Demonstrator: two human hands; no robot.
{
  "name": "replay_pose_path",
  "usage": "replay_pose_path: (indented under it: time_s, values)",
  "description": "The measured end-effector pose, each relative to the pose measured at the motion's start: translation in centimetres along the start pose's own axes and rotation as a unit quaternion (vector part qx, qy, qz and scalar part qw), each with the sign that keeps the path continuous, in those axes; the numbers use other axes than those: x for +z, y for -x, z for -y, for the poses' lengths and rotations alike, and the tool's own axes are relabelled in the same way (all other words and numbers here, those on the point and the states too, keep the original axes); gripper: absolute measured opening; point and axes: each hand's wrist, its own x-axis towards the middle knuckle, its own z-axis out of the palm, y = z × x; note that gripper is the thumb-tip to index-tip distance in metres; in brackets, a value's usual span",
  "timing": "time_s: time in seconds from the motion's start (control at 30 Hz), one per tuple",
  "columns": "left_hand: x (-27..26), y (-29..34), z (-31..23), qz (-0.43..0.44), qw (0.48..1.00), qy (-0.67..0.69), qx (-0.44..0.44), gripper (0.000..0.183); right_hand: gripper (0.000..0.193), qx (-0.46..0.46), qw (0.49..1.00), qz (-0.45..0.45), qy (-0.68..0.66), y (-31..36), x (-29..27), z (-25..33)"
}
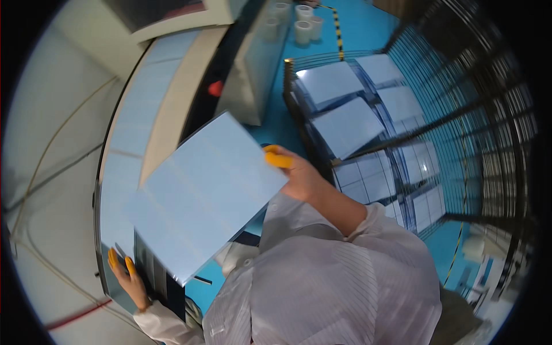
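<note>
Cables [40, 172] trail over the pale floor at far left. Left hand [127, 277], orange caps on its fingertips [130, 267], rests at lower left with fingers spread flat against the near end of a long dark bench [123, 172] surfaced with light-blue panels; it grips nothing I can make out. Large light-blue square sheet [204, 195] tilts above the bench's near right edge, its lower corner close to that left hand. Right hand [294, 172] pinches the sheet's right corner, an orange-capped finger pressed on top; the fingers underneath are hidden. White striped sleeves and smock fill the lower centre. Grey machine housing [253, 63] stands past the bench's far right side. Farther right, a black wire rack [454, 132] on the blue floor holds rows of similar pale sheets [348, 126]. White rolls [305, 26] sit at top centre.
</note>
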Motion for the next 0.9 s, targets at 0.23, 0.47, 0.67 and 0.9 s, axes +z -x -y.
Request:
replay_pose_path:
  time_s: [0.23, 0.47, 0.67, 0.9]
  values:
    - [4.4, -0.6, -19.6, 0.089, 0.792, 0.551, -0.245, 0.04, 0.017, 0.104, 0.97, 0.049, -0.216, 0.6, -3.1, 1.8]
    - [10.1, -3.5, -24.5, 0.049, 0.817, 0.515, -0.253, 0.036, 0.028, -0.046, 0.996, -0.073, -0.04, -1.5, -15.6, 7.5]
    - [11.9, -4.9, -28.1, 0.079, 0.746, 0.61, -0.255, 0.039, 0.061, -0.121, 0.509, -0.731, 0.437, -4.5, -40.6, 10.3]
    - [14.2, -5.4, -32.6, 0.1, 0.772, 0.57, -0.262, 0.036, 0.064, -0.053, 0.651, -0.663, 0.364, -6.4, -44.6, 14.3]
